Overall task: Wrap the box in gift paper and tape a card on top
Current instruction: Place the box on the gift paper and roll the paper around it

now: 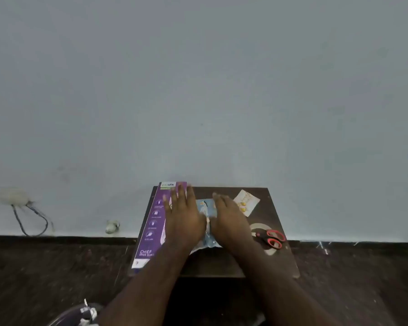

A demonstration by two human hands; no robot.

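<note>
Gift paper (204, 208), light blue: mid-bench, under both hands. Left hand (183, 216) and right hand (227, 220): flat, fingers straight, pressing paper down. Box (151, 222), purple: left bench edge, unwrapped. Card (246, 202): far right corner, loose. Scissors (272, 238): right edge. Wrapping barely begun, apparently; taping remains.

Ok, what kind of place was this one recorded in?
Probably a room in a home, not a workshop: a small dark wooden table pushed against a plain painted wall, loose wiring hanging from a wall fitting, and a dark floor.
</note>
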